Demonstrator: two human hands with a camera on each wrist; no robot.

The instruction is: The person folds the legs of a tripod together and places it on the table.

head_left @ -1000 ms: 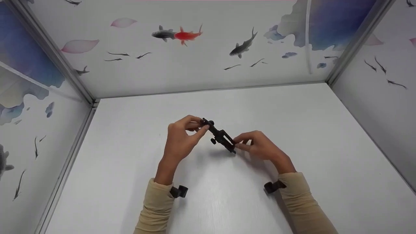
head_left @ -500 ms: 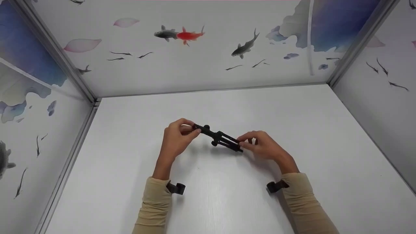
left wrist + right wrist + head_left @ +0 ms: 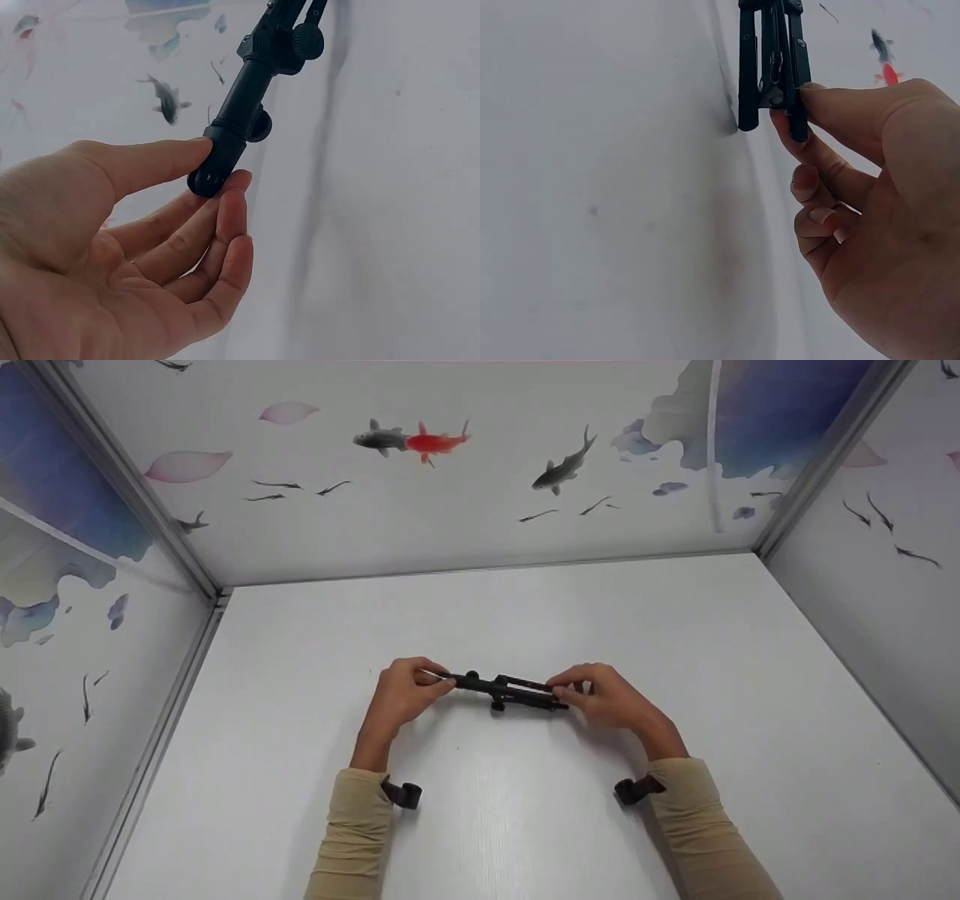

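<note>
A small black tripod (image 3: 484,686) with its legs folded together is held between both hands, close over the white table. My left hand (image 3: 401,694) pinches the tripod's column end between thumb and fingertips. In the left wrist view the column (image 3: 244,97) slants up from those fingertips, with round knobs (image 3: 307,41) on its side. At the other end, my right hand (image 3: 604,697) pinches one leg near its foot. The right wrist view shows the legs (image 3: 748,75) side by side, thumb and forefinger on the nearest one.
The white table (image 3: 480,825) is enclosed by white panels (image 3: 480,525) at the back and both sides, printed with fish and petals. Metal frame posts (image 3: 180,540) stand at the corners. Black wrist mounts (image 3: 405,795) sit on both sleeves.
My left hand has moved left and nearer to me, bringing its tripod end down. The tripod has swung from a steep slant to almost level across the view. The right hand has shifted slightly right.
</note>
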